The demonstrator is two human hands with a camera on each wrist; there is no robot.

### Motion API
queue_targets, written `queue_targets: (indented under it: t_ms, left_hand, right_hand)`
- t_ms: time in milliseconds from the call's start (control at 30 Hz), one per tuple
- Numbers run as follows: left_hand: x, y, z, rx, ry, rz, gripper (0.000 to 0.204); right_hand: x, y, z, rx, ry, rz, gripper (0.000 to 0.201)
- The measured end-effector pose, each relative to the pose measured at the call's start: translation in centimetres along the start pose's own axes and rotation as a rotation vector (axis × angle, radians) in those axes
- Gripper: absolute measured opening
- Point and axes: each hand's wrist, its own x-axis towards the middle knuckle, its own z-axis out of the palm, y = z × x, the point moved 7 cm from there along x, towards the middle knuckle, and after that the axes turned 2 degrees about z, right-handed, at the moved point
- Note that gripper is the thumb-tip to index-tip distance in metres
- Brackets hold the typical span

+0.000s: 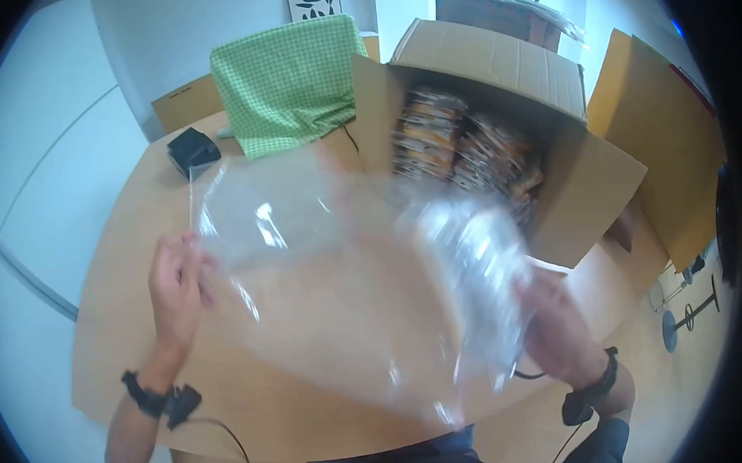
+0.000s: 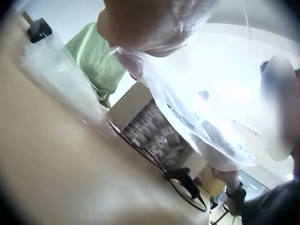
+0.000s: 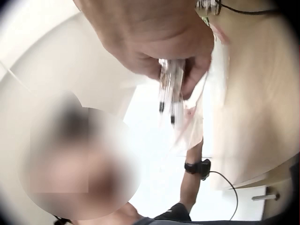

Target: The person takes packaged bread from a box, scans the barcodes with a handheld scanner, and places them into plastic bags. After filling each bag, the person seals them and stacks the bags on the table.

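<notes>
A large clear plastic bag is spread above the table between both hands. My left hand pinches its left edge; in the left wrist view, that hand has the thin film at its fingers. On the other side my right hand grips a bundle of shiny clear packets, blurred, at the bag's right side. The right wrist view has the right hand holding thin packets with dark tips between thumb and fingers. Whether the packets are inside the bag, I cannot tell.
An open cardboard box at the back right holds many packets. Left of it, a green checked cloth hangs over something. A black object lies at the back left. The left wrist view has a black cabled device.
</notes>
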Motion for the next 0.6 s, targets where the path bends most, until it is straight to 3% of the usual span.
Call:
queue_targets:
  t_ms: [33,100,167,200,267,333,400,467,500,533,567,600]
  left_hand:
    - [2.3,-0.3,-0.7,0.045,0.033,0.015,0.023]
    - [7.2,-2.2,-1.3,0.102,0.046,0.064,0.027]
    - [11.4,-4.6,-1.2,0.145,0.070,0.119,0.030]
    - [13.1,-6.0,-1.2,0.243,0.090,0.120,0.034]
    - [16.0,-10.4,-1.4,0.348,0.125,0.123,0.039]
    - [18.2,-15.1,-1.6,0.780,0.069,0.127,0.040]
    - [16.4,-14.4,-0.9,0.876,0.098,0.024,0.044]
    - [15.2,-14.3,-0.7,0.965,0.111,-0.091,0.048]
    - [15.1,-12.5,0.1,0.983,0.125,0.194,0.056]
    - [14.6,-10.6,1.3,0.987,0.136,0.486,0.064]
    - [14.3,-10.1,2.0,0.986,0.135,0.474,0.064]
    - [14.2,-10.3,3.7,1.056,-0.041,0.379,0.071]
  right_hand:
    - [0.7,-2.1,-0.1,0.184,0.090,-0.053,0.032]
    - [4.6,-4.4,-3.8,0.199,0.099,-0.254,0.027]
    - [9.1,-7.6,-5.9,0.184,0.242,-0.437,0.023]
    - [10.9,-10.1,-6.5,-0.298,0.324,-0.545,0.024]
    - [14.2,-12.6,-7.3,-0.780,0.389,-0.639,0.024]
    - [18.1,-11.4,-9.7,0.194,0.276,-0.457,0.024]
    - [15.1,-9.9,-8.9,-0.051,0.181,-0.450,0.032]
    - [8.0,-7.3,-4.3,-0.069,0.296,-0.441,0.043]
    - [5.8,-5.1,-4.7,-0.260,0.095,-0.464,0.047]
    - [2.1,-3.6,-1.9,-0.383,0.131,-0.313,0.044]
    - [0.0,-0.5,-1.6,-0.439,-0.100,-0.210,0.041]
    - [-2.6,2.6,-1.4,-0.502,-0.332,-0.110,0.038]
